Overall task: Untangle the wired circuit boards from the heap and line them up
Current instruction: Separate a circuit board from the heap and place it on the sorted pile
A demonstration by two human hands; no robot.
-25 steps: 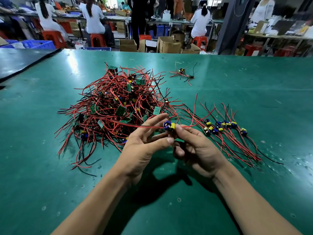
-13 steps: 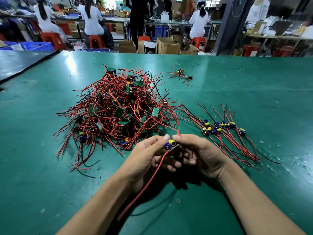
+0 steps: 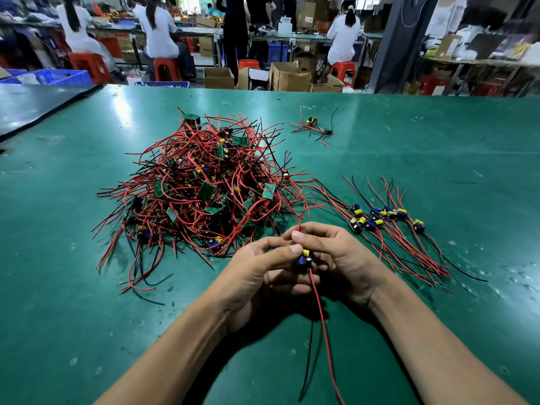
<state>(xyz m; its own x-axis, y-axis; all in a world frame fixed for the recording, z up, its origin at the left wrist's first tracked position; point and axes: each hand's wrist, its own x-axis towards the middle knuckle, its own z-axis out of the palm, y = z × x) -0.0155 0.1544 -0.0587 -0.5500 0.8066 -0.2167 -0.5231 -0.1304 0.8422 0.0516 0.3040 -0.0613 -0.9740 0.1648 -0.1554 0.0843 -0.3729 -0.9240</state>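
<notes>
Hands meet low in the head view: the left hand and the right hand come together over the green worktop, near its front edge. Both grips are clenched on one small circuit board that carries a yellow part and a blue part, pinched between thumbs and fingertips. A red wire and a black wire hang from it toward the viewer, and another red lead rises from the fingers toward the heap. That tangle of red and black wires and green boards lies just beyond the left hand. To the right of the hands a row of boards lies side by side, its wires fanned toward the near right. A stray bundle sits well apart, farther back.

Behind the worktop stand open cardboard boxes; what is in them is hidden from this angle. Blue crates at the far left hold pale things too blurred to name. Any marks on the boxes are too small to read.
</notes>
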